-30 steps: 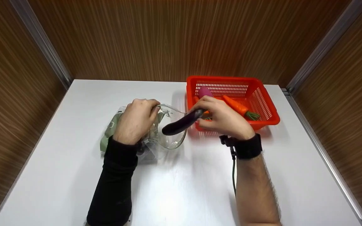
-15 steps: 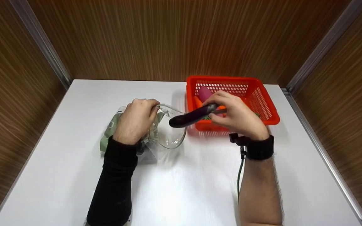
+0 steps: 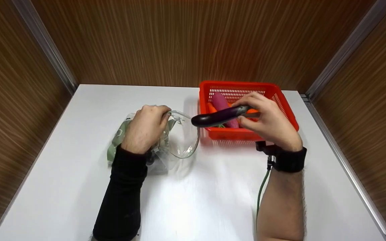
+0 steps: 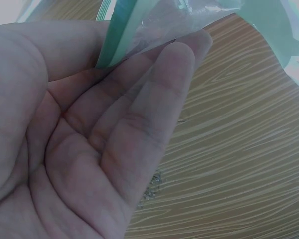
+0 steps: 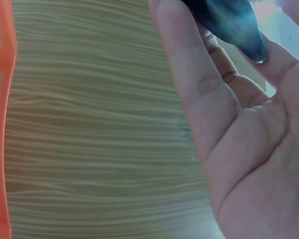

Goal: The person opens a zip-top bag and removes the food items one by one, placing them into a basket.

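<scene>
My right hand (image 3: 266, 120) grips a dark purple eggplant (image 3: 218, 117) by its stem end and holds it in the air over the front left corner of the red basket (image 3: 285, 110). The eggplant's tip points left toward the bag. In the right wrist view the eggplant (image 5: 229, 22) lies across my fingers (image 5: 189, 74). My left hand (image 3: 144, 129) pinches the rim of a clear plastic bag (image 3: 181, 139) and keeps its mouth open toward the right. In the left wrist view the bag's film (image 4: 154, 22) lies against my fingers (image 4: 139, 124).
The red basket holds a pink vegetable (image 3: 221, 102) and an orange carrot (image 3: 211, 107). Something pale green (image 3: 117, 140) sits inside the bag under my left hand. The white table (image 3: 196, 201) is boxed in by wood-grain walls on three sides.
My right hand has carried the eggplant right and slightly up, away from the bag's mouth and over the basket. The left hand and the bag have stayed put.
</scene>
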